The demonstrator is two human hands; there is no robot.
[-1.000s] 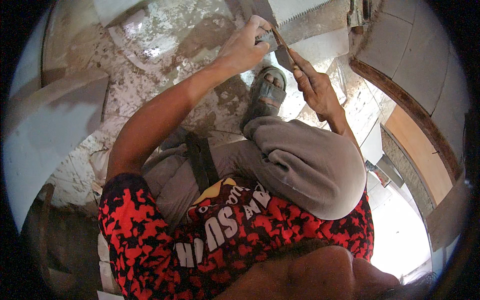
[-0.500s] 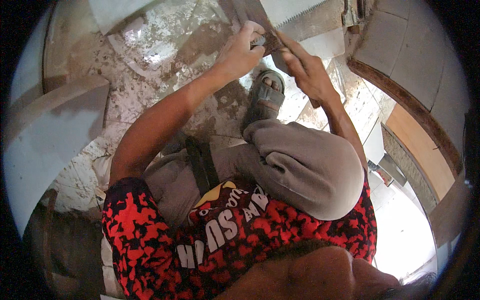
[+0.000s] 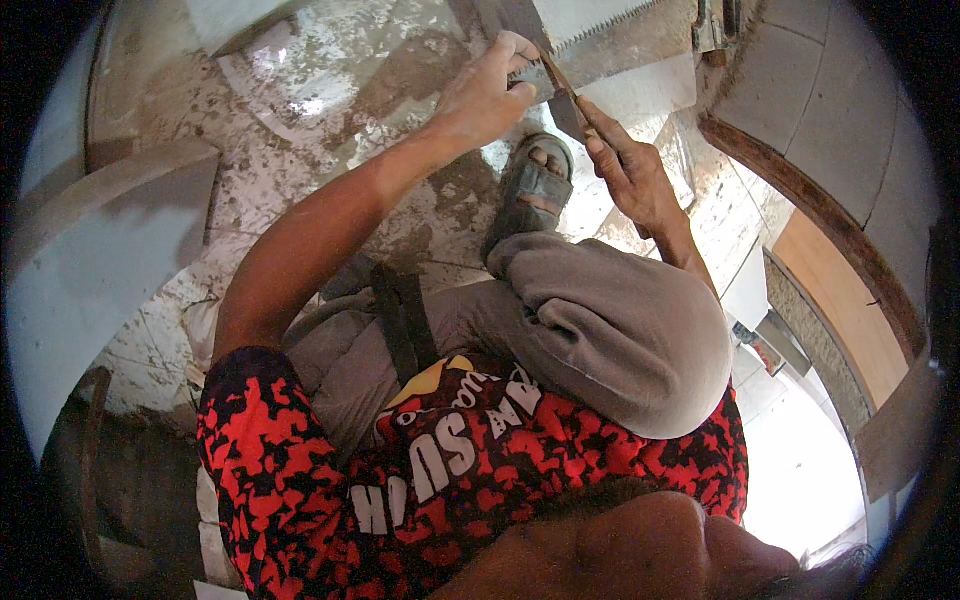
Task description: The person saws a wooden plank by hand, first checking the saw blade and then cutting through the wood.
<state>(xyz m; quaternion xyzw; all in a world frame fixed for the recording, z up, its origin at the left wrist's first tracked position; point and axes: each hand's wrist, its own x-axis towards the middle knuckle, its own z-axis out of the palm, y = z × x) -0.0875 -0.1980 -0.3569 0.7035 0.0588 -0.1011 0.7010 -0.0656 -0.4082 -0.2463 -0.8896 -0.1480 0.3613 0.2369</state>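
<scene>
A long toothed saw blade (image 3: pixel 620 50) lies across the top of the view, over a dark board (image 3: pixel 504 14). My left hand (image 3: pixel 485 100) is closed on the blade's left part, thumb and fingers at its toothed edge. My right hand (image 3: pixel 632 180) grips a long, narrow file-like tool (image 3: pixel 558 76), angled up and left, its tip at the saw teeth beside my left fingers. My right foot, in a grey sandal (image 3: pixel 530 185), is below the blade.
A pale panel (image 3: pixel 100 270) stands at the left. Dark-edged tiled ledges (image 3: pixel 810 110) curve along the right, with a wooden board (image 3: pixel 825 300) below. Metal fittings (image 3: pixel 715 30) are at the blade's right end. The floor (image 3: pixel 330 120) is stained.
The file-like tool and both hands shifted slightly down half a second ago, the right tilted more upright; now they are back up, about where they were a second ago.
</scene>
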